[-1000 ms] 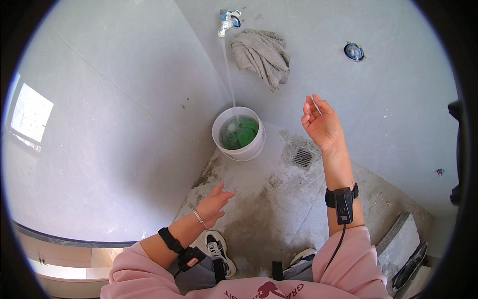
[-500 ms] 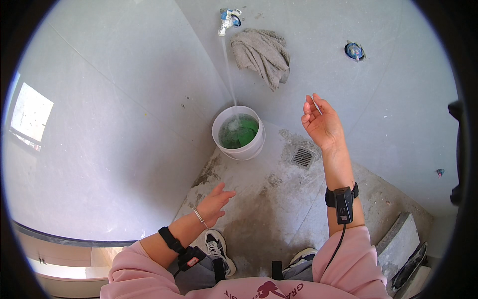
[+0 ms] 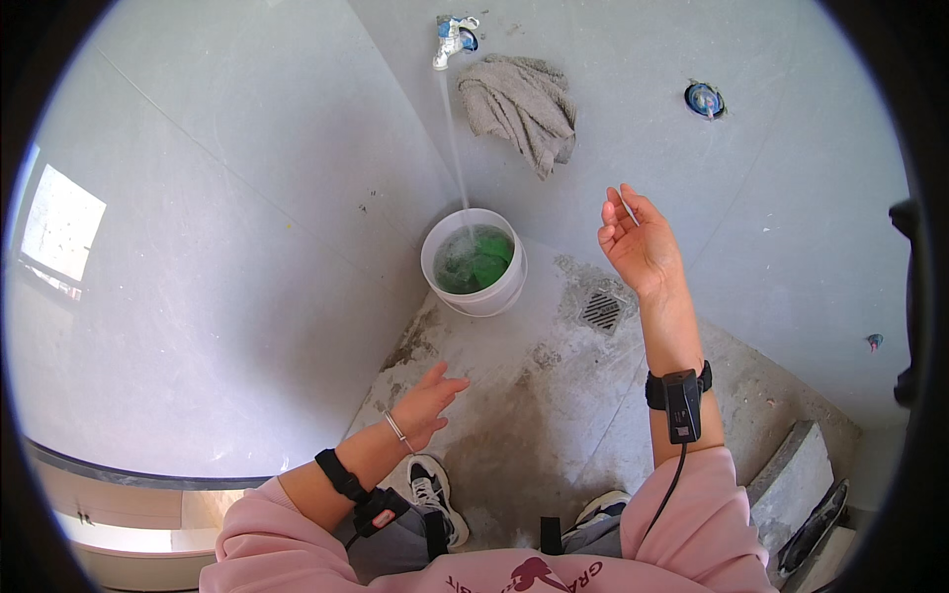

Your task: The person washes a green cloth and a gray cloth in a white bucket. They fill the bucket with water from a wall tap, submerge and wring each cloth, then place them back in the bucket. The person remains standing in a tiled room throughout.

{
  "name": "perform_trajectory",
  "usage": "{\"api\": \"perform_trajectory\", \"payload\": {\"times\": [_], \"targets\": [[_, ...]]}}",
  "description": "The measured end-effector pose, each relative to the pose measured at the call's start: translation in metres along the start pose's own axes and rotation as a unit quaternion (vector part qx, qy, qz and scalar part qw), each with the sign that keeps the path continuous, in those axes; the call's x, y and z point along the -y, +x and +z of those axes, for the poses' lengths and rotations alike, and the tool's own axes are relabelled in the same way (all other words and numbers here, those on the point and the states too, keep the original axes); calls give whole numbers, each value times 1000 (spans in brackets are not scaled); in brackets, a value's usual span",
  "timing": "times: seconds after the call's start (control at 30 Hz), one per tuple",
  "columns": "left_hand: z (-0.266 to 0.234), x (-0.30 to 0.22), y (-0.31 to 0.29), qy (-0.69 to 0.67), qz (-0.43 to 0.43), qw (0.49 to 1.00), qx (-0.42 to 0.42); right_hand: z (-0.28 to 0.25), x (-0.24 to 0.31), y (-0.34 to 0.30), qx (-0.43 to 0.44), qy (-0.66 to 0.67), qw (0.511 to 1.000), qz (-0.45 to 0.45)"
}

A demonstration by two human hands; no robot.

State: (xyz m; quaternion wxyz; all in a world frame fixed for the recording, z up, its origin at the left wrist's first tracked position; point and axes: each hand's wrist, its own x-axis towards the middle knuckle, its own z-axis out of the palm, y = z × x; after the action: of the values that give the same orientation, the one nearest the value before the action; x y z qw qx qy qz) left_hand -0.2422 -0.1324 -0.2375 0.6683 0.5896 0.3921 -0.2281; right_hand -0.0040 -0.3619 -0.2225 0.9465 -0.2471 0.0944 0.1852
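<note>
A white bucket (image 3: 502,296) stands on the floor in the corner, with water and a green thing (image 3: 487,259) in it that I cannot make out further. Water runs into it in a thin stream from a whitish tap (image 3: 450,42) on the wall. My left hand (image 3: 425,405) hangs in the air nearer to me than the bucket, fingers apart and holding nothing. Farther out to the right, my right hand (image 3: 638,242) is raised palm up, its fingers loosely curved and apart, nothing visible in it. Neither hand touches the bucket.
A grey cloth (image 3: 524,109) hangs on the wall beside the tap. A floor drain (image 3: 601,311) lies right of the bucket. At the lower right, a stone slab (image 3: 794,484) leans by the wall. A blue-rimmed pipe outlet (image 3: 705,101) sits in the right wall.
Both hands stay where they were. Water keeps running, and the white froth under the stream has shifted slightly.
</note>
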Motion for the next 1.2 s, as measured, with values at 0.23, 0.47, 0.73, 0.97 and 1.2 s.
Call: {"api": "perform_trajectory", "payload": {"times": [0.23,0.47,0.73,0.97,1.2], "targets": [[1,0,1,5,0,1000,-2,-1,-1,1,-3,-1,1000,0],[0,-1,1,5,-3,1000,-7,-1,0,1,-2,2,1000,3],[-8,-1,3,11,9,1000,-18,1,2,1,1,14,1000,-3],[-31,-15,12,61,32,996,-55,2,2,-1,-9,11,1000,-5],[-73,-63,7,114,100,981,-116,1,-2,-4,-26,-2,1000,9]]}}
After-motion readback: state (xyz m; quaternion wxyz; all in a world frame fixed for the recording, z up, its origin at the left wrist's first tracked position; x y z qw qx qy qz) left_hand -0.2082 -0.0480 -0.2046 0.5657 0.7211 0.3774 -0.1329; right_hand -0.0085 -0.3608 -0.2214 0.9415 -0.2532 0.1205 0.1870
